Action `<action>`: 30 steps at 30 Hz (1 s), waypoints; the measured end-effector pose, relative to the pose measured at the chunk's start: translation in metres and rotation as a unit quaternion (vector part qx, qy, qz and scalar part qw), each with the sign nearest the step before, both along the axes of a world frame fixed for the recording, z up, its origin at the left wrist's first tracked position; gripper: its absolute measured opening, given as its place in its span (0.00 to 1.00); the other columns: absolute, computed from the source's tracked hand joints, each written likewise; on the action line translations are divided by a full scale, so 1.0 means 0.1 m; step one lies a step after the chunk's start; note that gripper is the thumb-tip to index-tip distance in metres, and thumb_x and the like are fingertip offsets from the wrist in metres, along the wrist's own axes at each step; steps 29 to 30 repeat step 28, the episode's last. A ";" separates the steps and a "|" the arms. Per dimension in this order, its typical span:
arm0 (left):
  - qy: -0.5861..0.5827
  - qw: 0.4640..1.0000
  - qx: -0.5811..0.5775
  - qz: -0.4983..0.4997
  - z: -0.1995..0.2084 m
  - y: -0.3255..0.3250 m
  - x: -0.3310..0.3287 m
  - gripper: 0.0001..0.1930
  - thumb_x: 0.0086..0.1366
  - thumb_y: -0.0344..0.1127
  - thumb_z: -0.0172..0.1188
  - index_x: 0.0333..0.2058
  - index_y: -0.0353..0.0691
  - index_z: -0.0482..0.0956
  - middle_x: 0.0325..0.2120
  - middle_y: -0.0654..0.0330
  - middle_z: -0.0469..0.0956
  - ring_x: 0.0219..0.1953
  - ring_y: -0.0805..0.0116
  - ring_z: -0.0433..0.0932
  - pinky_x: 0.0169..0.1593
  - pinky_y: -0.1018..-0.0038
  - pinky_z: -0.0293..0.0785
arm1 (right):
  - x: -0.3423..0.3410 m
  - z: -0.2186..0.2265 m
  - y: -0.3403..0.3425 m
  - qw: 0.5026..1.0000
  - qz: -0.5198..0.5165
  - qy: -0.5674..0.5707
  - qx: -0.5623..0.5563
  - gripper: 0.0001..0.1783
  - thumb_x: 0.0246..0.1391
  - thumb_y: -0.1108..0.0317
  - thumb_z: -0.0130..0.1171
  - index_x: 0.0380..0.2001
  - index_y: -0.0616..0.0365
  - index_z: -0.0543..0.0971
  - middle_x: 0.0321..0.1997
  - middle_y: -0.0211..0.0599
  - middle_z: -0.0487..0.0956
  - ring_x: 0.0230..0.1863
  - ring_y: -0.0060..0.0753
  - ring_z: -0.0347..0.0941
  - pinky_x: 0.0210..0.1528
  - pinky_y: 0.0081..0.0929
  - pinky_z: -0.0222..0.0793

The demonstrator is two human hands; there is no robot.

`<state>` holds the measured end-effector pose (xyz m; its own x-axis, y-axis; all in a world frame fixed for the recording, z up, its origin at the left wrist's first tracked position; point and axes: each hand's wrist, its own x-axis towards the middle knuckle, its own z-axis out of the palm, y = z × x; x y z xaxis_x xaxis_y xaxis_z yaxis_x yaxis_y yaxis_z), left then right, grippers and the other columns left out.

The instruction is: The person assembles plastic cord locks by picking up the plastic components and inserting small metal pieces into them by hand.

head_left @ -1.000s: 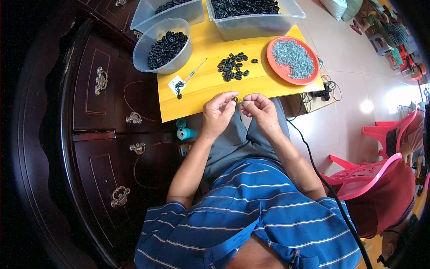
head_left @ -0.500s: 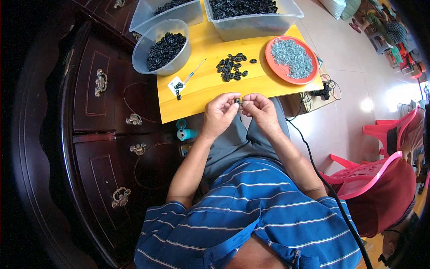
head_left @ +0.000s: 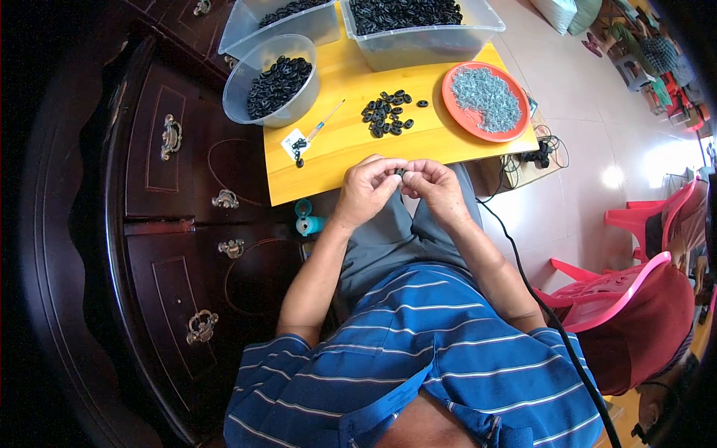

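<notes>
Just off the front edge of the yellow table [head_left: 336, 170], over my lap, both hands meet fingertip to fingertip. My left hand [head_left: 366, 188] pinches a small black oval part [head_left: 399, 172] between thumb and fingers. From the other side my right hand [head_left: 435, 188] closes on the same part; the fingertips cover most of it. Beyond them lies a loose pile of black oval parts [head_left: 383, 116]. An orange-red plate [head_left: 452, 112] heaped with small silvery metal pieces [head_left: 487, 97] stands at the right.
At back left a round clear tub [head_left: 235, 101] holds black parts. Two larger clear bins, one a rectangular bin [head_left: 426, 52], stand behind. A thin screwdriver-like tool [head_left: 326, 122] lies by a small white card [head_left: 290, 140]. Dark drawers [head_left: 172, 194] rise at left; a black cable [head_left: 515, 257] runs at right.
My fingers have drawn closer around the small black part, hiding more of it. The pile, plate and tubs stay where they were.
</notes>
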<state>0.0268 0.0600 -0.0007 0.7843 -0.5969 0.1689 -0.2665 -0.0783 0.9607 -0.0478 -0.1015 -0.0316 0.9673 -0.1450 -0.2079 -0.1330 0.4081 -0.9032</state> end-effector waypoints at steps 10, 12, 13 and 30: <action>-0.030 0.998 0.063 -0.010 0.13 0.00 -0.04 0.19 0.55 0.25 0.66 0.48 0.36 0.79 0.32 0.61 0.77 0.27 0.73 0.77 0.33 0.76 0.75 | -0.01 -0.03 -0.02 0.991 0.028 0.094 0.085 0.09 0.63 0.62 0.59 0.39 0.55 0.80 0.34 0.28 0.82 0.36 0.20 0.79 0.42 0.21 0.75; -0.111 0.988 0.104 0.019 0.20 -0.06 -0.10 0.21 0.54 0.28 0.67 0.48 0.36 0.78 0.33 0.59 0.77 0.29 0.68 0.78 0.35 0.72 0.76 | -0.01 0.02 0.01 0.989 0.008 0.089 0.115 0.09 0.63 0.62 0.59 0.39 0.55 0.80 0.35 0.28 0.82 0.37 0.20 0.78 0.42 0.22 0.75; -0.192 0.970 0.145 0.048 0.23 -0.09 -0.12 0.23 0.52 0.30 0.68 0.49 0.37 0.77 0.34 0.57 0.78 0.31 0.63 0.80 0.37 0.68 0.78 | -0.02 0.05 0.03 0.986 -0.011 0.083 0.144 0.09 0.63 0.63 0.59 0.39 0.56 0.79 0.36 0.28 0.81 0.37 0.20 0.77 0.42 0.22 0.74; -0.272 0.949 0.154 0.052 0.03 -0.08 -0.08 0.15 0.54 0.31 0.68 0.42 0.37 0.81 0.36 0.54 0.81 0.34 0.59 0.82 0.40 0.66 0.78 | -0.05 -0.08 0.03 0.977 0.000 0.073 0.202 0.09 0.63 0.61 0.58 0.40 0.54 0.78 0.39 0.29 0.82 0.39 0.22 0.79 0.49 0.25 0.76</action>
